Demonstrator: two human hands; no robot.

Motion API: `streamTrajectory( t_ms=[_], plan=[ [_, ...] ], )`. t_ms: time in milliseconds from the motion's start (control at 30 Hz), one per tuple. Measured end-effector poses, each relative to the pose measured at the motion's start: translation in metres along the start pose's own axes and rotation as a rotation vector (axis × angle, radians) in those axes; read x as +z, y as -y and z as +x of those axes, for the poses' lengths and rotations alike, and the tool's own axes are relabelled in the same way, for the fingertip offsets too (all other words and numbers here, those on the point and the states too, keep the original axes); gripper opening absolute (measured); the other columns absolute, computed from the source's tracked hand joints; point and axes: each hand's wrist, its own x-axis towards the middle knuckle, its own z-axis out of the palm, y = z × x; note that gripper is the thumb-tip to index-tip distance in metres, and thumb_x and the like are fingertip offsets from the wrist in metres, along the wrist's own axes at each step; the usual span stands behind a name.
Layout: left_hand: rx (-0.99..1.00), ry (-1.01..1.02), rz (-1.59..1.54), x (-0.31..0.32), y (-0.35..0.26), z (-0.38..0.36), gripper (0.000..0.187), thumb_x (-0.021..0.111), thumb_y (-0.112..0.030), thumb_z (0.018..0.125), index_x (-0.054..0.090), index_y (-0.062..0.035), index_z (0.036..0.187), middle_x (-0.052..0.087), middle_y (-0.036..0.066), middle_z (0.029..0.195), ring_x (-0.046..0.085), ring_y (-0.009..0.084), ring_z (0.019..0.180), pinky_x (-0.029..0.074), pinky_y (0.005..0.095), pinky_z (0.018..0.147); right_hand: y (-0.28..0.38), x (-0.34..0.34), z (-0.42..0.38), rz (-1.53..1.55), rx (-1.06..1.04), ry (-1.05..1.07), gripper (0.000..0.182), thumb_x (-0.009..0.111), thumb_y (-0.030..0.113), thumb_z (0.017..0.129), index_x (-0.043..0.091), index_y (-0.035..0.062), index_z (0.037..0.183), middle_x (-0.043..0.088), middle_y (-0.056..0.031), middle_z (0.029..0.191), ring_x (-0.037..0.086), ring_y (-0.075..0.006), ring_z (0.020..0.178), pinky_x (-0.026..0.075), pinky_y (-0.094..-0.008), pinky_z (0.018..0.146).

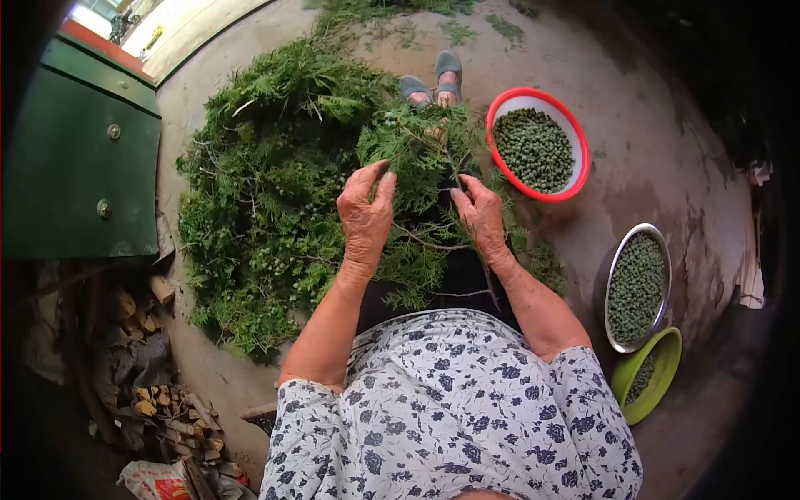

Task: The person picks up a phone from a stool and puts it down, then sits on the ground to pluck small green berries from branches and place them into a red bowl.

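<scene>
A leafy green branch (417, 183) with thin brown stems lies across my lap. My left hand (367, 208) is over its left side, thumb and fingers curved toward each other with a gap at the tips; nothing shows between them. On the right side, my right hand (482, 208) has its thumb and fingertips around a brown stem of the branch. A large heap of green cuttings (258, 183) with small pale berries lies on the floor to the left. To the right, a red-rimmed white basin (581, 137) holds many green berries.
A steel bowl (666, 250) and a lime-green bowl (667, 367), both with green berries, stand at the right. Dark green metal panels (75, 167) are at the upper left. Split firewood (179, 425) and a printed sack (154, 482) lie at the lower left.
</scene>
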Motion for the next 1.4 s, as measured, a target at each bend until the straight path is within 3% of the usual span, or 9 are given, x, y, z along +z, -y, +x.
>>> streamTrajectory(
  t_ms=[133, 267, 533, 600, 867, 933, 1067, 1167, 1400],
  plan=[
    [-0.265, -0.249, -0.566, 0.002, -0.020, 0.028, 0.022, 0.060, -0.020, 0.087, 0.062, -0.0006, 0.096, 0.062, 0.002, 0.086, 0.055, 0.0106, 0.075, 0.046, 0.0265, 0.068, 0.017, 0.000, -0.005, 0.027, -0.117, -0.039, 0.029, 0.061, 0.012, 0.080, 0.057, -0.0030, 0.105, 0.062, -0.0117, 0.073, 0.058, -0.0134, 0.064, 0.046, -0.0273, 0.060],
    [-0.650, -0.010, -0.602, -0.018, -0.036, 0.049, 0.027, 0.065, -0.029, 0.083, 0.062, -0.0056, 0.096, 0.060, -0.001, 0.083, 0.053, 0.0099, 0.074, 0.040, 0.0258, 0.061, 0.034, 0.001, -0.015, 0.068, -0.229, -0.031, 0.027, 0.059, 0.009, 0.080, 0.055, -0.0024, 0.105, 0.062, -0.0153, 0.072, 0.060, -0.0203, 0.059, 0.046, -0.0298, 0.057],
    [-0.381, -0.196, -1.006, -0.012, -0.038, 0.045, 0.018, 0.061, -0.014, 0.083, 0.056, -0.0097, 0.100, 0.060, 0.000, 0.092, 0.056, 0.0155, 0.085, 0.042, 0.0338, 0.077, 0.035, 0.016, -0.027, 0.126, -0.273, 0.102, 0.027, 0.060, 0.010, 0.081, 0.055, -0.0025, 0.105, 0.061, -0.0211, 0.080, 0.063, -0.0282, 0.068, 0.048, -0.0314, 0.062],
    [-0.293, -0.133, -1.128, -0.010, -0.039, 0.044, 0.015, 0.055, -0.006, 0.086, 0.056, -0.0063, 0.101, 0.063, 0.006, 0.092, 0.061, 0.0183, 0.079, 0.050, 0.0333, 0.064, 0.032, 0.022, -0.031, 0.112, -0.285, 0.154, 0.027, 0.060, 0.010, 0.081, 0.056, -0.0014, 0.105, 0.061, -0.0224, 0.082, 0.063, -0.0315, 0.070, 0.047, -0.0331, 0.062],
    [-0.090, -0.071, -0.635, -0.001, -0.034, 0.021, 0.009, 0.056, -0.004, 0.086, 0.063, -0.0005, 0.090, 0.062, -0.001, 0.082, 0.054, 0.0064, 0.071, 0.044, 0.0212, 0.062, 0.056, -0.001, -0.015, 0.063, -0.293, 0.147, 0.023, 0.062, 0.005, 0.078, 0.059, -0.0012, 0.100, 0.059, -0.0172, 0.086, 0.061, -0.0296, 0.080, 0.047, -0.0324, 0.068],
    [-0.074, -0.006, -0.587, 0.001, -0.034, 0.014, 0.010, 0.057, -0.004, 0.086, 0.063, 0.0003, 0.091, 0.061, -0.003, 0.081, 0.051, 0.0038, 0.071, 0.041, 0.0187, 0.062, 0.076, -0.011, -0.009, 0.144, -0.478, -0.119, 0.022, 0.063, 0.002, 0.076, 0.060, -0.0002, 0.098, 0.059, -0.0144, 0.084, 0.060, -0.0281, 0.077, 0.048, -0.0330, 0.068],
    [-0.016, 0.127, -0.226, 0.002, -0.041, 0.004, 0.014, 0.051, -0.003, 0.087, 0.061, 0.0024, 0.095, 0.060, -0.002, 0.079, 0.050, 0.0051, 0.071, 0.042, 0.0205, 0.064, 0.104, -0.016, 0.006, 0.101, -0.696, -0.001, 0.027, 0.065, 0.003, 0.074, 0.062, 0.0023, 0.101, 0.058, -0.0119, 0.097, 0.058, -0.0256, 0.089, 0.046, -0.0322, 0.079],
    [0.179, 0.078, -0.017, 0.006, -0.043, 0.000, 0.014, 0.049, -0.001, 0.080, 0.057, 0.0011, 0.091, 0.057, 0.021, 0.071, 0.059, 0.0209, 0.062, 0.046, 0.0320, 0.058, 0.094, -0.011, 0.010, 0.097, -0.567, 0.132, 0.030, 0.068, 0.007, 0.072, 0.063, 0.0041, 0.102, 0.054, -0.0100, 0.095, 0.056, -0.0248, 0.091, 0.045, -0.0324, 0.080],
    [0.192, 0.190, 0.067, 0.006, -0.051, -0.014, 0.007, 0.058, -0.004, 0.079, 0.057, 0.0007, 0.084, 0.054, 0.016, 0.063, 0.054, 0.0156, 0.053, 0.043, 0.0292, 0.052, 0.081, -0.024, 0.008, 0.239, -0.373, 0.236, 0.032, 0.070, 0.007, 0.069, 0.063, 0.0024, 0.099, 0.052, -0.0095, 0.092, 0.056, -0.0214, 0.083, 0.046, -0.0287, 0.072]
  ],
)
